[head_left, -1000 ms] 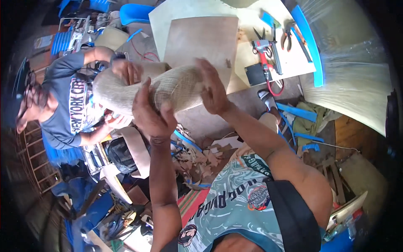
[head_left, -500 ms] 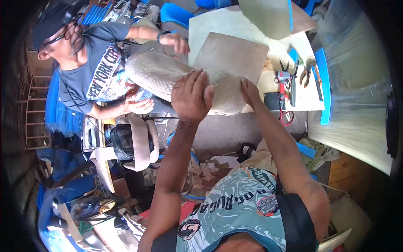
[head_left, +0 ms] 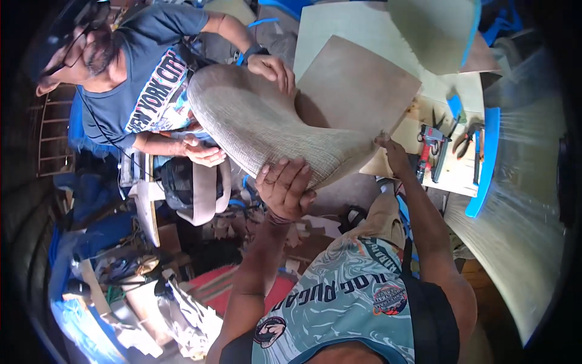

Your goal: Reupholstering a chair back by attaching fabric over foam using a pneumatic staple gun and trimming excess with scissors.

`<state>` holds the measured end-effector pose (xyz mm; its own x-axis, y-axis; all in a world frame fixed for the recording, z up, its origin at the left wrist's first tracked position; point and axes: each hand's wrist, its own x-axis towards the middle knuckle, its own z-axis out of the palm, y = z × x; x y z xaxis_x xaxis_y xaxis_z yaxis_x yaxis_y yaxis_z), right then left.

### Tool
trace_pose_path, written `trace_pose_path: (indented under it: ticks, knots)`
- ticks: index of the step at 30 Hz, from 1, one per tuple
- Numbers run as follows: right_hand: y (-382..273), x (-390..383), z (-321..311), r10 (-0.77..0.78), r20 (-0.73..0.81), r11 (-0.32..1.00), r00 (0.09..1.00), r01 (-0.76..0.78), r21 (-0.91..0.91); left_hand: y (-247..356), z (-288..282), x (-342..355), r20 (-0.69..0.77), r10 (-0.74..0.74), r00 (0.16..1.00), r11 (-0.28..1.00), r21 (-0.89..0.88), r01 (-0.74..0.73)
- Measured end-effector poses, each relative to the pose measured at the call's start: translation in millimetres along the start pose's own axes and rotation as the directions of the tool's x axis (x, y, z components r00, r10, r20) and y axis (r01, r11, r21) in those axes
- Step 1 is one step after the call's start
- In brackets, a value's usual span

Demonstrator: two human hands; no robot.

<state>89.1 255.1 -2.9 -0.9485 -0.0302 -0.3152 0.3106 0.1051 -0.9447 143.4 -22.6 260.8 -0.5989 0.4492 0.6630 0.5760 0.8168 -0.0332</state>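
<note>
Above the cluttered floor, my left hand (head_left: 285, 188) has slid lower, fingers curled under the beige fabric-covered cushion (head_left: 267, 124), my right hand (head_left: 394, 155) pinches its corner, and a co-worker's hand (head_left: 273, 68) now steadies the far edge.

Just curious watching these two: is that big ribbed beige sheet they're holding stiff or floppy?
Probably floppy: the beige sheet curves and sags between the left hand, the right hand and the co-worker's hand. Its ribbed weave likely grips rather than slips. Four hands suggest it is awkward, perhaps fairly heavy.
</note>
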Motion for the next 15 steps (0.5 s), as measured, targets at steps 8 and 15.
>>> trace_pose_path:
  ticks: [8,15]
  knots:
    - [-77.2,57.0,0.2,-0.306,0.606,0.902,0.734,0.428,-0.062,7.7,1.5,-2.6,0.042,-0.107,0.993,0.994,0.022,0.106]
    - [-221.6,62.8,77.5,-0.217,0.909,0.972,0.355,0.161,0.169,20.7,9.6,-12.4,-0.038,-0.282,0.959,0.953,0.105,0.284]
